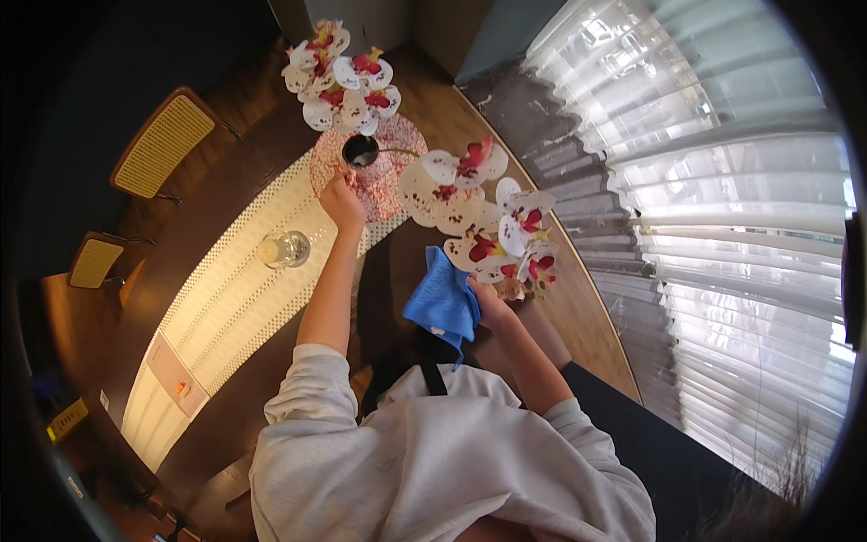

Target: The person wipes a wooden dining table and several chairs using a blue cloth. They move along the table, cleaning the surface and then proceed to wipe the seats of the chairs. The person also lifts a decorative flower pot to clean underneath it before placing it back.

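Observation:
My left hand (343, 205) reaches to a round red-and-white patterned piece (399, 193), apparently a placemat, its curled fingers just below a dark round vase mouth (360, 150). Whether those fingers grip the vase or only rest by it is hidden. White orchid blooms with red centres (342, 88) rise above the mouth, and a second spray of orchids (467, 196) leans right on a thin stem. My right hand (489, 303) holds a crumpled blue cloth (440, 295) below that spray. Some petals overlap the hand's upper edge.
A pale runner (230, 298) lies along the dark wooden table (203, 190). On it are a glass holder with a candle (284, 251) and a printed card (176, 376). Cane-backed chairs (166, 146) stand across the table. Sheer curtains (731, 271) hang at right.

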The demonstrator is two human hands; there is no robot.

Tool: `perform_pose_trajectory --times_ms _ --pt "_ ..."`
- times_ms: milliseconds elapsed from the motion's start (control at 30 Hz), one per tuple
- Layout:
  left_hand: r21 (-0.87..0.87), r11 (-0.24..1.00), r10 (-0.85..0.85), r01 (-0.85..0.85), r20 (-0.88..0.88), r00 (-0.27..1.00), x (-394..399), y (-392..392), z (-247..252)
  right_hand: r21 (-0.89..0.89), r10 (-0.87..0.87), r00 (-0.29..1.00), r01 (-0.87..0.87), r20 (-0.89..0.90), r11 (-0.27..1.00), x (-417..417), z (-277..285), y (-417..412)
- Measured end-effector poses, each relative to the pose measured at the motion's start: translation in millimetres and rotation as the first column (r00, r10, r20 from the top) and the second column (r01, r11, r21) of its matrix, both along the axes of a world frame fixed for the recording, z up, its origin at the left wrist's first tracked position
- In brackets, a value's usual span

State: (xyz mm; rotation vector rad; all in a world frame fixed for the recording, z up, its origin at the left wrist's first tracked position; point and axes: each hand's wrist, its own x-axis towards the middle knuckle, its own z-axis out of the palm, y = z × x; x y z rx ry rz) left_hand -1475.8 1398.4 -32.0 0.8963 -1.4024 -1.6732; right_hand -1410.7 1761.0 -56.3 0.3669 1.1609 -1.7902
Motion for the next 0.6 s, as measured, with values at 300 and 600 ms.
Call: perform_pose_trajectory --times_ms 300,600 --pt "-0.334 0.938 -0.003 0.092 0.258 0.966 7 10 14 -0.494 0.015 0.972 0.106 0.235 0.863 11 44 -19" --pt "-0.424 0.895 0.045 0.136 0.391 0.919 10 3 24 -0.228 -0.076 0.982 0.115 0.173 0.967 13 84 -16"
